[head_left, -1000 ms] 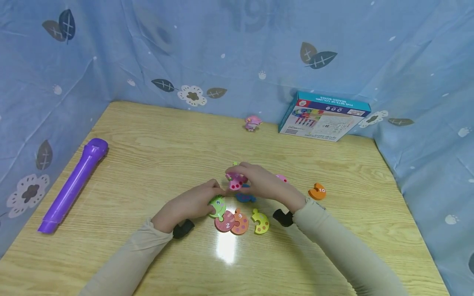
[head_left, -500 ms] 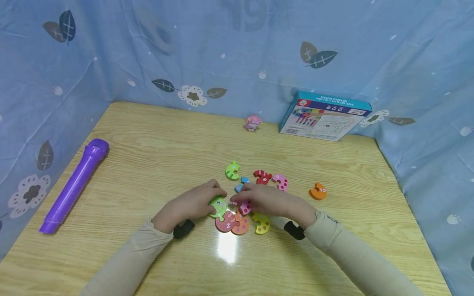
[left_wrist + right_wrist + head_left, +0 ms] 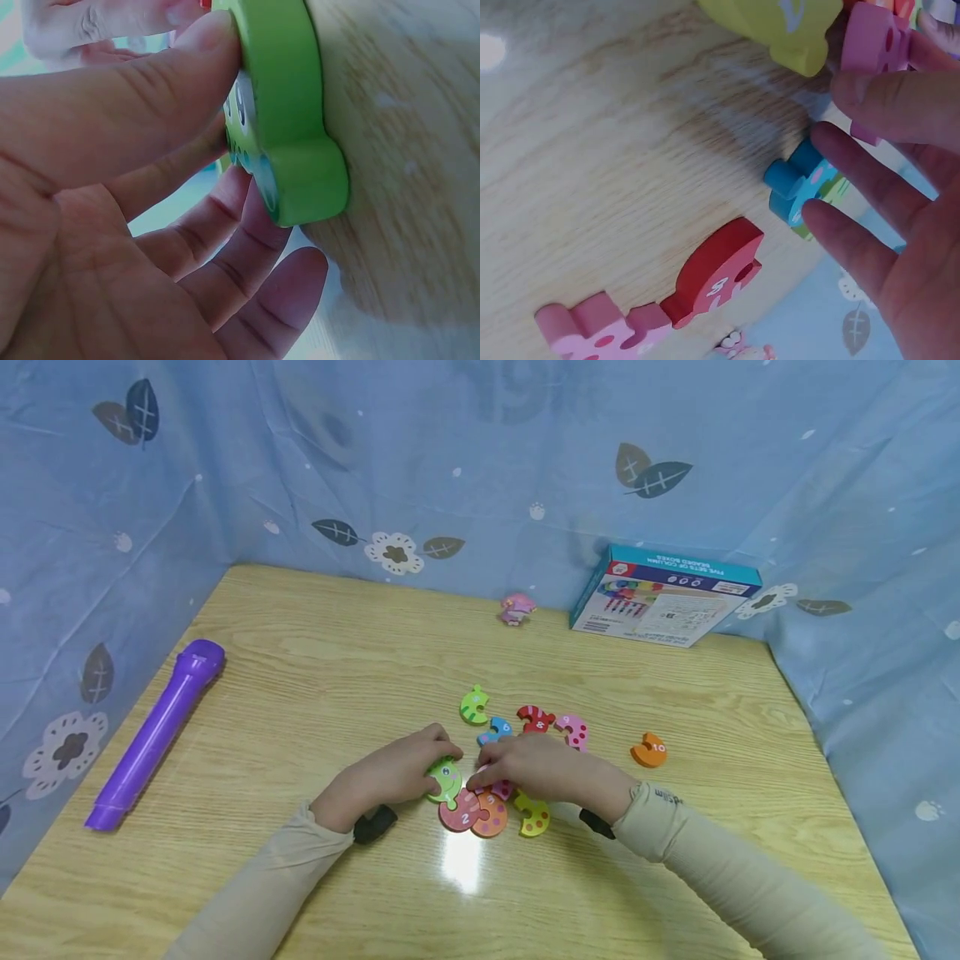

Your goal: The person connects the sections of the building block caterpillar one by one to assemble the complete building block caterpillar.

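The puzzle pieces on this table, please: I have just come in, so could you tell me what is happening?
A person works with both hands. The left hand holds the green face piece, which meets the red 2 piece; the orange 3 piece adjoins the red one. The right hand pinches a pink dotted piece close to these. The blue 6 piece and the orange 10 piece lie apart from them.
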`<state>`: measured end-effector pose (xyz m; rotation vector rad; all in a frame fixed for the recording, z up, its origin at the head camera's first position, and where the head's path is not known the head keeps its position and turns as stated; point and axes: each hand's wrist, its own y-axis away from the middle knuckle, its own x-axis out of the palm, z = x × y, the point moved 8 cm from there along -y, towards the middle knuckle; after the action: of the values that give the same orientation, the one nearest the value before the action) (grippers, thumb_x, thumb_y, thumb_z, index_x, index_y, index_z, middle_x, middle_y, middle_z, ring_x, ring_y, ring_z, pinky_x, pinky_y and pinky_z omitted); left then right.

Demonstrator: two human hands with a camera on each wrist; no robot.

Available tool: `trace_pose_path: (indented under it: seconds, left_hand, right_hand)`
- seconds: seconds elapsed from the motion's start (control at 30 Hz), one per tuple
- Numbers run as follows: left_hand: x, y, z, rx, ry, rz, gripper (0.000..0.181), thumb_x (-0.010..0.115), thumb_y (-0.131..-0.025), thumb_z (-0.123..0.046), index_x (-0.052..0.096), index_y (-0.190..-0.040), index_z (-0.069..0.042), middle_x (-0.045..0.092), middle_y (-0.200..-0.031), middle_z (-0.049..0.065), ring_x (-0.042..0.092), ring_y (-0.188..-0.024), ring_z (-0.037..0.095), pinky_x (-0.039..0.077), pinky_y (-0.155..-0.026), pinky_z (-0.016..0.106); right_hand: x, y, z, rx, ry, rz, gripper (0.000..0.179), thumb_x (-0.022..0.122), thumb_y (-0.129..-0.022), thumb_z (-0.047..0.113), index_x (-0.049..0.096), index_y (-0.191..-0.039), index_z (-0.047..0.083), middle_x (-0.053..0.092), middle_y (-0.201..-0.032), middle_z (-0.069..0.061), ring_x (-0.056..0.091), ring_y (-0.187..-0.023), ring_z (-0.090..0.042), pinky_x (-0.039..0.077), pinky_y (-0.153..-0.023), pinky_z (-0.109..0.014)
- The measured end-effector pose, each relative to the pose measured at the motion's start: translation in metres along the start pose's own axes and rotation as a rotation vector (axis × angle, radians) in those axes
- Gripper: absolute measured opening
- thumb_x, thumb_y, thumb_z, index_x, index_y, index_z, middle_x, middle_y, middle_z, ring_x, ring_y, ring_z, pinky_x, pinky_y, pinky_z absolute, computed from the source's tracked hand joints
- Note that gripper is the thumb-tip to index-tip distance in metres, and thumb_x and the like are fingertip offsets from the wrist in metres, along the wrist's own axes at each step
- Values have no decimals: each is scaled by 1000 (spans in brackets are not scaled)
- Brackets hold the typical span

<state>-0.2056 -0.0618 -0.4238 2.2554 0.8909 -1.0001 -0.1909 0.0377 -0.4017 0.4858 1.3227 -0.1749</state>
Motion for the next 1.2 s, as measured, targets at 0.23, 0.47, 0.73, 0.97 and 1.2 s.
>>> trace_pose_path:
  seconds: [0.23, 0.47, 0.73, 0.97, 1.2]
  left_hand:
    - [-1, 0, -1, -7, 5, 6, 46, 72, -77, -6, 58, -121, -4, 48, -109, 4, 53, -100, 18, 44, -87, 34]
    - [-1, 1, -1, -7, 10, 2, 46, 72, -77, -5, 58, -121, -4, 48, -109, 4, 53, -101, 18, 44, -87, 34]
    - [0, 0, -1, -5, 1, 4, 46, 72, -77, -6, 59, -121, -5, 48, -110, 4, 53, -101, 19, 44, -87, 34]
    - [-1, -1, -1, -1, 3, 2, 46, 72, -77, -6, 59, -121, -5, 49, -110, 5, 53, -99, 18, 44, -86, 34]
    - [0, -1, -1, 8, 7, -2, 45, 72, -77, -6, 59, -120, -4, 49, -110, 5, 53, -101, 19, 44, -87, 34]
  right_hand:
    - [0, 1, 2, -2, 115, 13, 48, 64, -84, 3, 58, -125, 28, 58, -113, 6, 52, -100, -14, 48, -81, -29]
    - [4, 0, -2, 30, 164, -12, 45, 64, -85, 5, 58, -124, 25, 55, -117, 5, 52, -103, -15, 48, -82, -30]
    - [-2, 4, -10, 74, 82, -98, 42, 67, -83, 9, 60, -123, 23, 54, -115, 1, 54, -103, -16, 50, -79, -30]
    - [-24, 8, -36, 138, -6, -269, 42, 67, -82, 2, 60, -121, 15, 56, -115, -6, 55, -101, -20, 51, -75, -32]
    - [-34, -21, -57, 186, 22, -229, 43, 60, -85, -4, 60, -123, 16, 50, -130, -9, 48, -118, -25, 49, -82, -38]
